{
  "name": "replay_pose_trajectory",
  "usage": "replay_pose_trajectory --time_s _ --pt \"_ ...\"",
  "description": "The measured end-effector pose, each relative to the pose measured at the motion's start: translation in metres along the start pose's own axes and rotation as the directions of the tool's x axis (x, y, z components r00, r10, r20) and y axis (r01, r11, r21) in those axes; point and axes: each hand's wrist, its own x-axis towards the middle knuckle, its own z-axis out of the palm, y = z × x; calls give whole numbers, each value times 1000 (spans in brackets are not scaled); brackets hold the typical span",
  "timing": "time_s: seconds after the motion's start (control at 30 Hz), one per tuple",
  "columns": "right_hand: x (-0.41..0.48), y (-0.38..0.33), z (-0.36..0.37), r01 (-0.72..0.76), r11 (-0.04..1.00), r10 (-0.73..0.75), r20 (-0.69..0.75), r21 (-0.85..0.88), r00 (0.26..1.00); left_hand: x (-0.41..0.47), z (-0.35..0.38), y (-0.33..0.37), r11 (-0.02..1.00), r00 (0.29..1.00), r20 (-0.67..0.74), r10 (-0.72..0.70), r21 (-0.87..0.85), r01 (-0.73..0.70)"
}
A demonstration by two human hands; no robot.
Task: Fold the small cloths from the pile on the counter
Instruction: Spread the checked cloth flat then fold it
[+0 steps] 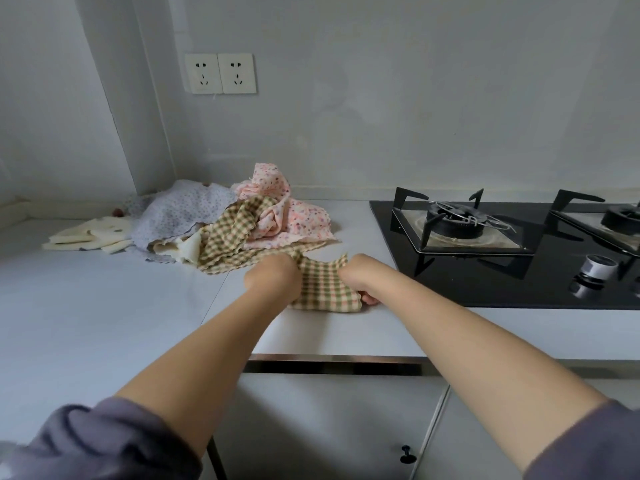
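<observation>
Item 1. Green checked cloth (pixel 323 285): it lies partly gathered on the white counter (pixel 104 299), near the front edge and just in front of the pile. Both hands cover its side edges, so we cannot make out its full outline.

Item 2. Left hand (pixel 272 277): it is curled into a fist on the cloth's left edge. We see only the back of the hand. The fingertips are hidden, but the cloth bunches into the grip.

Item 3. Right hand (pixel 360 277): its fingers are curled round the right edge. One fingertip shows below the cloth, touching the counter.

Item 4. Pile (pixel 221 223): it sits behind the hands. On top are a second checked cloth (pixel 235 237), a pink flowered cloth (pixel 280 209) and a pale lilac flowered cloth (pixel 180 213). The pieces underneath are mostly covered, and we cannot count them.

Item 5. Cream cloths (pixel 86 237): they lie flat to the left of the pile. Their pattern is too faint to read.

Item 6. Black gas hob (pixel 485 265): it is to the right of the hands. Its second burner is cut off by the frame edge.

Item 7. Double wall socket (pixel 220 73): it is on the wall above the pile.

Item 8. Grey sleeves (pixel 104 445): they are pushed up the forearms and cut off at the bottom corners.
</observation>
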Motion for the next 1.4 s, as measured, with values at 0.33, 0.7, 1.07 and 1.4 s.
replay_pose_trajectory --time_s 0.33,0.7,1.07,1.4 --pt "-4 11 7 121 818 -371 -357 -562 857 -7 11 -11 985 906 -388 171 75 -154" --pt "15 39 21 506 693 -510 147 -515 848 1 28 -42 906 901 162 402 70 -417" --pt "-16 47 11 770 619 -778 14 -158 628 -9 9 -82 568 539 -246 805 61 -821" --pt "15 21 1 722 558 -686 -261 410 679 -2 11 -75 512 809 -527 262 -634 -579"
